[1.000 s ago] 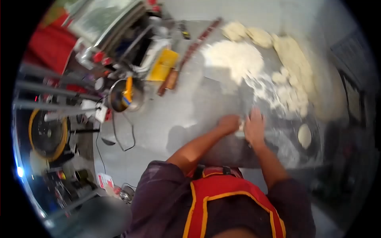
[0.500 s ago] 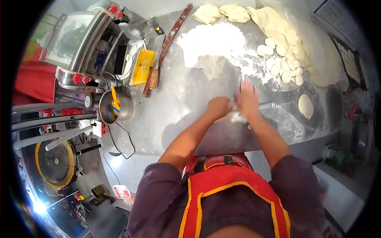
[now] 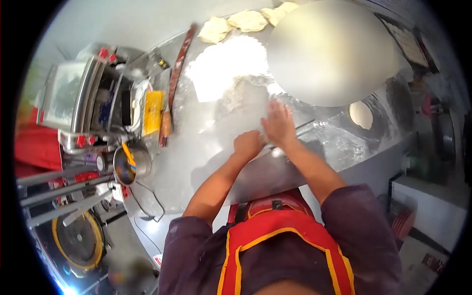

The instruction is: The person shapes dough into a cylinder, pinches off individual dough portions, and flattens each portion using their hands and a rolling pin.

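My left hand (image 3: 248, 144) is closed in a fist low over the steel worktop, its fingertips beside the heel of my right hand; what it holds, if anything, is hidden. With fingers stretched out, my right hand (image 3: 279, 123) lies just to its right. A thin grey rod (image 3: 306, 126) sticks out to the right from beside my right hand. Just below that wrist a small white lump (image 3: 278, 152) is partly visible, probably dough. Further right lie flat round dough pieces (image 3: 361, 115). Loose white flour (image 3: 226, 64) is heaped beyond my hands.
Dough lumps (image 3: 247, 21) line the back edge. At left are a long dark-red stick (image 3: 182, 61), a yellow scraper (image 3: 153, 112), a steel pot (image 3: 141, 163) and a roller machine (image 3: 81, 101). A blurred oval hides the upper right. A cable (image 3: 156, 199) hangs over the front edge.
The view has turned, so the worktop and its things sit further left and tilted. The rod now slants upward to the right. A blurred oval covers the small dough pieces seen before.
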Motion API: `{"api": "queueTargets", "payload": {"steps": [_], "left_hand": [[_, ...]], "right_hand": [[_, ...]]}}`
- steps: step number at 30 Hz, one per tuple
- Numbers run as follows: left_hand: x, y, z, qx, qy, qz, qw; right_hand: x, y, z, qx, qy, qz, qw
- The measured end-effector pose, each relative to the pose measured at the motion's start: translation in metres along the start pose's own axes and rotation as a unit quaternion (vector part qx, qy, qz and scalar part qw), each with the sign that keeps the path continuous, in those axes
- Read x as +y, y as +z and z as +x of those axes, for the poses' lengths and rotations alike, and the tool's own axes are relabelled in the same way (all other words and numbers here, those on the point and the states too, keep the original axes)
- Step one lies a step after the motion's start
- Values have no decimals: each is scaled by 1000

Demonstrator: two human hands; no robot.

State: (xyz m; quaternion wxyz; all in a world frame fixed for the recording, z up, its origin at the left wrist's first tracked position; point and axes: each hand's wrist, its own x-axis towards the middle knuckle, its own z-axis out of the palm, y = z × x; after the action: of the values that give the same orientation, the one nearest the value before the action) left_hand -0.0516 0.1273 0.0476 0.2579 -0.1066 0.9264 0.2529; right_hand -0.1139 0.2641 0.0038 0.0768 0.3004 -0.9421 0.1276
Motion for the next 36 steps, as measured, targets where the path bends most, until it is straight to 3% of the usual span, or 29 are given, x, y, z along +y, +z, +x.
{"api": "queueTargets", "payload": {"steps": [1,3,5,7,10,12,13,14,15,17,20,23,25,27,30,33,36], "left_hand": [[5,-7,4,-21,-17,31,999],[-13,-1,6,-41,48,37,997],[-2,-2,23,-54,130,42,989],[27,-2,40,-70,223,48,971],[115,13,80,-31,375,-65,924],[185,11,99,-45,302,-223,926],[208,15,116,-26,335,-306,891],[222,21,137,39,338,-213,916],[232,24,153,174,350,-129,911],[243,30,180,426,347,45,834],[215,32,206,324,405,185,835],[182,55,195,258,438,166,845],[160,51,163,207,392,83,893],[126,46,127,239,404,63,881],[71,39,81,258,358,49,896],[35,16,67,262,261,-17,929],[25,-15,93,353,216,-77,907]], "right_hand": [[2,3,-5,7,-21,-34,999],[9,-17,-53,-2,-15,59,998],[12,-47,-105,-108,-28,51,992],[19,-51,-151,-85,-34,126,988],[29,-48,-171,-149,-55,137,978],[32,-49,-167,-78,-80,128,985],[31,-47,-164,-43,-94,126,987],[31,-44,-163,-47,-88,130,987],[31,-46,-160,-43,-85,134,986],[32,-50,-159,-40,-79,142,986],[33,-42,-162,-22,-84,124,988],[31,-42,-161,-40,-81,128,988],[30,-47,-161,-67,-74,132,986],[30,-51,-158,-97,-66,129,985],[31,-45,-159,-52,-75,144,985],[28,-45,-161,-73,-61,140,986],[29,-40,-162,-33,-73,142,987]]}}
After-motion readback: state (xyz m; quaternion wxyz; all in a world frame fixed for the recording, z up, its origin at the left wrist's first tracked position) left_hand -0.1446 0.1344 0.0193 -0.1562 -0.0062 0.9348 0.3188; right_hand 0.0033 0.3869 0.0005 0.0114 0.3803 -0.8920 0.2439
